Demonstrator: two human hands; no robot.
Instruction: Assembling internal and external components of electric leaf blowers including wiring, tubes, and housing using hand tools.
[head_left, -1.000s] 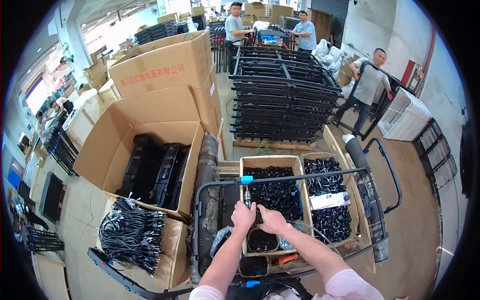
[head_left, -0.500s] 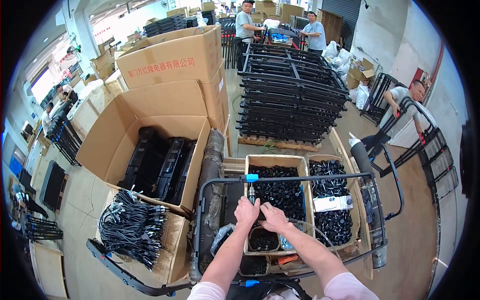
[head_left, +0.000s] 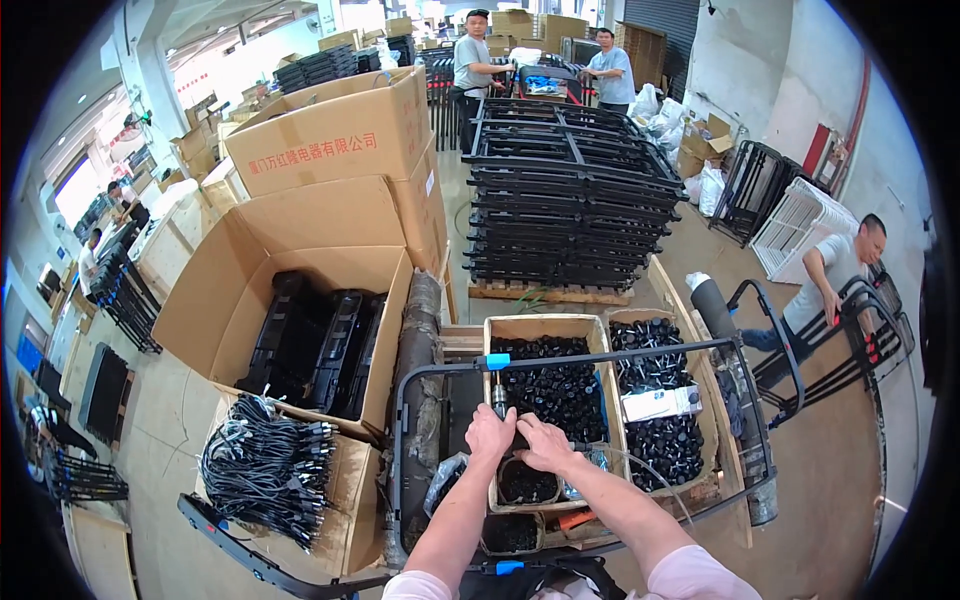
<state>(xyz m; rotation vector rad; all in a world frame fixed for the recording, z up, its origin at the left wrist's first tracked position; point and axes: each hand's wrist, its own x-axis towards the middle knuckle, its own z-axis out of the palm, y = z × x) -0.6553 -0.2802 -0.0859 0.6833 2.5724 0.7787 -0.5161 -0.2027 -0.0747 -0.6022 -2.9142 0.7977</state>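
Left hand: the left hand is closed around a small upright metal tool, near centre.
Right hand: the right hand is curled, touching the left; what it grips cannot be told.
Box: the cardboard box of black parts lies just beyond.
Frame: a black tube frame crosses over it.
Far: stacked black racks.

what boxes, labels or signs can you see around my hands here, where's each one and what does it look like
Closed brown carton: back left, red print on its side.
Open brown carton: left of the frame, flaps up, black parts inside.
Open box of small black parts: just beyond the left hand and right hand.
Second box of black parts: right beside it.
White label card: rectangular, lying on that second box's parts.
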